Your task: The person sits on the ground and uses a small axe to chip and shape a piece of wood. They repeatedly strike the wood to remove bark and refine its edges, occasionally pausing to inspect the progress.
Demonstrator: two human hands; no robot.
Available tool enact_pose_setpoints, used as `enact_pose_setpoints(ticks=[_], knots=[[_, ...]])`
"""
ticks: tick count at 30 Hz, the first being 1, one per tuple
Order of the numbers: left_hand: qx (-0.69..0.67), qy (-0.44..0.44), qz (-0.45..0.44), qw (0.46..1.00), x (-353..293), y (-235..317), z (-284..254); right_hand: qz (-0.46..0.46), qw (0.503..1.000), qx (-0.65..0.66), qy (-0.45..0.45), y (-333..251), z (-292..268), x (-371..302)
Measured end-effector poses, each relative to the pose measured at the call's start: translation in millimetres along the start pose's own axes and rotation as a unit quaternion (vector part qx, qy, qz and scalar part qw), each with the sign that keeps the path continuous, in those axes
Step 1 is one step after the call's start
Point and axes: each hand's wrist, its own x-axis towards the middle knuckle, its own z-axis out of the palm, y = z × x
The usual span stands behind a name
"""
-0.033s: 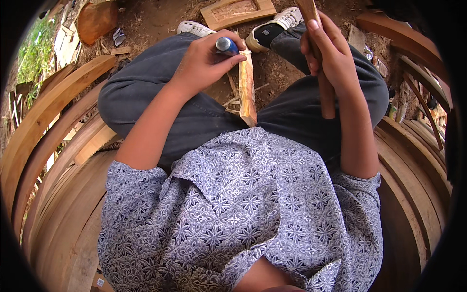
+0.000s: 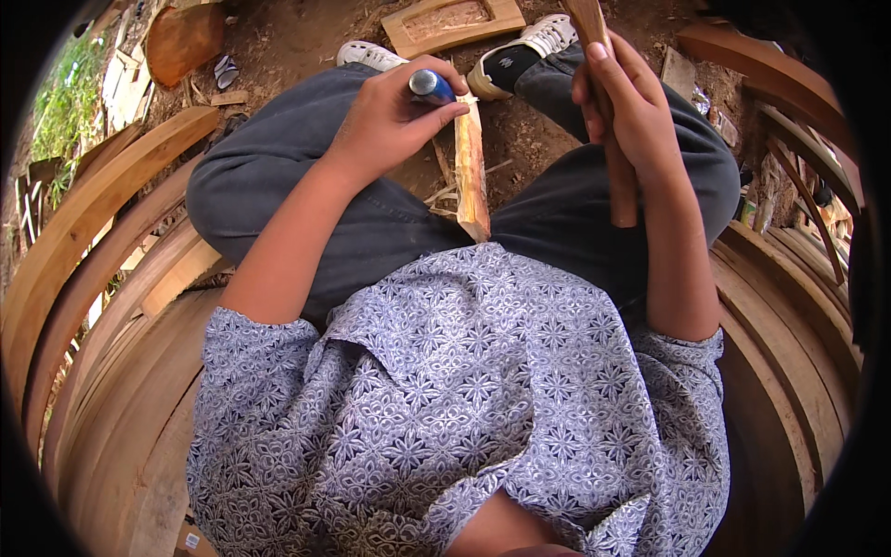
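My left hand (image 2: 385,121) is closed around a chisel (image 2: 432,85) with a blue handle and a metal cap; its blade is hidden beneath the fingers. Under it lies a narrow wood strip (image 2: 471,176), pale and rough-cut on top, its near end close to my shirt front. Off to the right and raised, my right hand (image 2: 640,116) wraps around a brown wooden tool handle (image 2: 623,195). The handle's upper end runs out past the top edge, so the tool's head cannot be seen. A gap separates the two hands.
A wooden piece with a carved rectangular recess (image 2: 452,23) lies on the ground beyond my shoes. Curved planks (image 2: 121,209) are stacked at my left, more planks (image 2: 789,306) at my right. A round-cut wood block (image 2: 186,45) sits at the far left. Shavings litter the dirt.
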Motion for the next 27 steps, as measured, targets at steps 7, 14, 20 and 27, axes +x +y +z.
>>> enact_pose_setpoints(ticks=[7,14,20,27], knots=[[0.004,-0.001,-0.019,1.0,-1.0,5.1,-1.9,0.068,0.992,0.047,0.094,19.0,2.0,1.7],[0.061,-0.008,0.02,0.998,6.1,-4.2,-6.5,0.078,0.992,0.047,0.087,25.7,5.8,11.0],[0.067,-0.018,0.027,0.997,3.7,-11.2,-2.6,0.074,0.993,0.05,0.083,22.5,13.5,9.6],[0.136,-0.029,0.111,0.984,8.9,-25.9,7.0,0.048,0.998,-0.036,0.035,7.9,29.0,-16.9]])
